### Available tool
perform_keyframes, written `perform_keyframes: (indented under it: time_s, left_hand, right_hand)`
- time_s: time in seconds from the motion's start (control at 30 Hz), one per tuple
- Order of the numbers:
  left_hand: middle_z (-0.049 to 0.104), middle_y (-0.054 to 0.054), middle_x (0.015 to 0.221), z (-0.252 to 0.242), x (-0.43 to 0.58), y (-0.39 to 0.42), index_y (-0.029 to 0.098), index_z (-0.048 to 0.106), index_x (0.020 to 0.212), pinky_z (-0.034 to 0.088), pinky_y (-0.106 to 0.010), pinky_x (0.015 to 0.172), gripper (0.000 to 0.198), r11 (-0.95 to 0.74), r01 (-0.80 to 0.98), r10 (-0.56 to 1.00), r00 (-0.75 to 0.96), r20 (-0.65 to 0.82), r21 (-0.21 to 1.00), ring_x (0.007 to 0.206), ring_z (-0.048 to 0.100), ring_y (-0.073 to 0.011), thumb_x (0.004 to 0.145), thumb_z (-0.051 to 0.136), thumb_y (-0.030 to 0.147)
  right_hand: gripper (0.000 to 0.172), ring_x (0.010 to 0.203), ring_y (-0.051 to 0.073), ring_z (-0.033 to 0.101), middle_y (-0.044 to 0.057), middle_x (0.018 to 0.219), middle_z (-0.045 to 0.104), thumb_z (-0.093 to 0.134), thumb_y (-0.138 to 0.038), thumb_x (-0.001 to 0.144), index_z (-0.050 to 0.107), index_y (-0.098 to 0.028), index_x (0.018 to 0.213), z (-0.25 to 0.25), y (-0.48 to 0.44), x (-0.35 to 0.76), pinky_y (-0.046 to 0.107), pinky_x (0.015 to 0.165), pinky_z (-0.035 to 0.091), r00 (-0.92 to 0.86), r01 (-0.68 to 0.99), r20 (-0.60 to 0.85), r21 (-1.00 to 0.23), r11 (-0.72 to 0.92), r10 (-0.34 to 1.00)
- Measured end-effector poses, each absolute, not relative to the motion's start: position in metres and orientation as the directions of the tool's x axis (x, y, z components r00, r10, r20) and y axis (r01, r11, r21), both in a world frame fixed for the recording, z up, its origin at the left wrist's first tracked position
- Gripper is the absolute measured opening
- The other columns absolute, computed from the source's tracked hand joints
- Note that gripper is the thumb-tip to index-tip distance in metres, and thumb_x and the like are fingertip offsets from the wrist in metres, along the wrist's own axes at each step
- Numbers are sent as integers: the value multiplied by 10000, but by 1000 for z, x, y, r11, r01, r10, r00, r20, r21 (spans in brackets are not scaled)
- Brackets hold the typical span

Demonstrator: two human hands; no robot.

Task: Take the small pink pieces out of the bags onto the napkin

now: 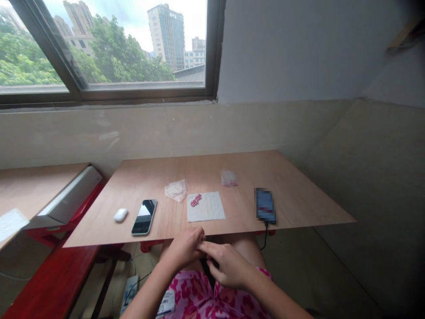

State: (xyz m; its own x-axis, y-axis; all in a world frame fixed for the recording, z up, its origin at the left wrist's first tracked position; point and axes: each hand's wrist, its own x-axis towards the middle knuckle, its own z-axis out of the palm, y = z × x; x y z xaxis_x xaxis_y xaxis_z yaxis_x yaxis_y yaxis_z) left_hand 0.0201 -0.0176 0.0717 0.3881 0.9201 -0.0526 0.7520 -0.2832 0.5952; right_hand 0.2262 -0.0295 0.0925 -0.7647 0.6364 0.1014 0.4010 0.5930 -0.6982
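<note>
Small pinkish packet (201, 241) sits pinched between the fingertips of the left hand (183, 249) and right hand (227, 265); beyond both hands, a cluster of red pieces (195, 200) lies on a white paper sheet (212, 208).

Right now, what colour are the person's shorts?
The shorts are pink with darker blotches, best in the head view.

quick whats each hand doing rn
Left hand: closed, holding a small pink piece.
Right hand: partly closed, fingers at the same piece, grip unclear.

White mouse (121, 215) beside a black smartphone (144, 217)
</note>
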Motion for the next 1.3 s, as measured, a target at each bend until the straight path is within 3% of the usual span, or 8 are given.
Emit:
perform_keyframes:
  time_s: [0.27,0.37,0.43,0.5,0.7,0.97,1.17,1.3]
  left_hand:
    - [706,-53,974,78,16,-15,210,656,988,458,-283,775,196,-262,677,931,366,-6,688,924,644,-227,794,645,235]
    - [713,-48,914,80,10,-2,204,691,936,478,-294,763,139,-233,656,957,285,51,718,855,654,-219,835,620,270]
    - [731,-61,911,81,5,10,198,714,940,493,-308,776,160,-201,633,976,194,98,748,849,672,-228,855,615,289]
    - [754,-81,966,83,-1,22,197,732,980,504,-324,818,196,-181,595,983,116,139,783,906,693,-249,876,609,308]
    - [745,-43,912,81,-14,35,200,698,982,499,-325,821,201,-138,516,986,-6,165,845,871,696,-232,872,636,356]
    - [728,-38,876,69,-23,37,178,681,950,506,-324,814,218,-93,412,990,-62,130,907,838,684,-213,843,665,368]
    - [765,-67,991,67,-23,40,190,726,1073,527,-350,898,281,-84,356,994,-32,102,931,966,712,-249,879,644,377]
    - [762,-58,984,66,-20,40,192,701,1084,540,-341,862,303,-44,347,991,-101,84,937,956,719,-248,849,682,383]
  right_hand:
    - [416,1169,211,646,73,1301,672,498,-68,881,676,-248,1211,99,-20,227,312,1005,503,-708,307,232,-749,587,667]
    - [323,1086,206,671,88,1248,690,490,-113,916,713,-224,1122,96,7,227,305,915,538,-638,307,268,-771,558,722]
    - [296,931,187,692,88,1158,719,484,-140,930,720,-206,1098,91,35,223,280,786,548,-561,347,250,-795,498,789]
    - [280,857,180,690,78,1090,742,506,-152,922,732,-190,1084,82,67,216,285,787,537,-494,433,194,-790,433,848]
    - [272,1017,218,676,92,1117,748,605,-123,853,736,-157,1088,54,133,180,281,911,474,-368,731,84,-590,343,926]
    - [139,1073,233,624,127,1093,701,621,-156,872,714,-145,974,33,143,157,283,931,432,-270,793,81,-546,269,960]
    - [150,913,205,660,94,951,731,574,-229,912,704,-157,887,49,143,162,270,812,465,-221,747,111,-619,242,969]
    - [295,754,191,671,56,821,730,516,-389,960,695,-162,903,85,121,156,272,702,494,-198,443,210,-852,279,957]
